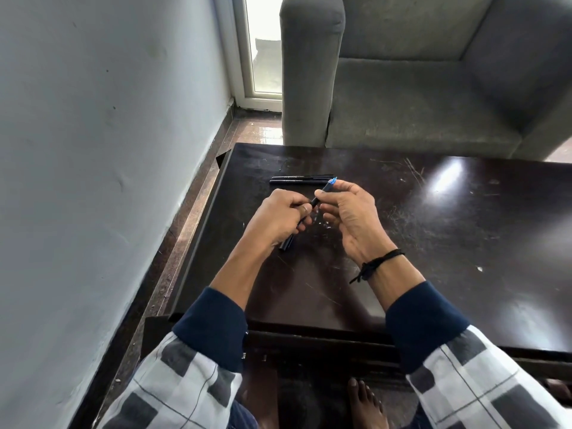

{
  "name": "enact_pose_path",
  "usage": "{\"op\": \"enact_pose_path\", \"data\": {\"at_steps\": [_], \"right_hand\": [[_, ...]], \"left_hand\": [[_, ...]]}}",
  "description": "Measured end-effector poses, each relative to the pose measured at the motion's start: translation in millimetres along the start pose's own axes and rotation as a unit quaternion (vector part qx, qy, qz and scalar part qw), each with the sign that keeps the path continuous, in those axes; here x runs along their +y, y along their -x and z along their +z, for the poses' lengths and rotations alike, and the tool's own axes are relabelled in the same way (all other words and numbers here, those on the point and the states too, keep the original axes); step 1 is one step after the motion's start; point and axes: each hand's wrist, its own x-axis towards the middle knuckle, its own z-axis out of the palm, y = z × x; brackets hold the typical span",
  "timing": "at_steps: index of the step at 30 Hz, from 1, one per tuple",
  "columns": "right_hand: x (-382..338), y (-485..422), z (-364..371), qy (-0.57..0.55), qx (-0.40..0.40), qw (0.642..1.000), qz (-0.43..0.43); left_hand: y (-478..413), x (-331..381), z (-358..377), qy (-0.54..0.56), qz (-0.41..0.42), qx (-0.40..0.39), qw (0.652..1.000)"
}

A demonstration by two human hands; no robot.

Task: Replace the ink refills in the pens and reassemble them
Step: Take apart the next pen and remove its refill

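We see a thin black pen (322, 193) held up in the middle of the frame, just over a dark table (448, 227). The pen is long and round like a stick, with a bright blue tip (333, 181) at its upper end. The left hand (284, 215) has its fingers curled tight round the lower part, and a black end pokes out under that hand. The right hand (349, 212) pinches the upper part with thumb and first finger; its other fingers are loosely bent. Two more pens (301, 179), also black and thin, lie side by side on the table just above the hands. The table top is smooth, shiny and scratched. A soft grey sofa (433, 88) fills the upper right.
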Motion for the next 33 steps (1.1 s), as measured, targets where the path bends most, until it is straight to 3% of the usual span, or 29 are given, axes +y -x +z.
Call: {"op": "enact_pose_path", "data": {"at_steps": [4, 7, 10, 13, 25, 33], "right_hand": [[-2, -2, -2, -0.033, -0.012, 0.999, 0.009], [-2, 1, -1, -0.073, -0.039, 0.996, 0.030], [-3, 3, 1, -0.093, -0.055, 0.994, 0.031], [-3, 4, 1, -0.100, -0.071, 0.992, 0.030], [1, 4, 1, 0.064, -0.048, 0.995, -0.058], [0, 1, 0, 0.080, -0.062, 0.993, -0.061]], "left_hand": [[-5, -4, -9, 0.029, 0.025, 0.085, 0.996], [-2, -2, -20, 0.128, 0.027, 0.134, 0.982], [-1, 3, -27, 0.272, 0.001, 0.134, 0.953], [1, 5, -25, 0.345, -0.030, 0.088, 0.934], [4, 9, -17, 0.370, -0.049, 0.070, 0.925], [3, 8, -16, 0.376, -0.046, 0.074, 0.922]]}}
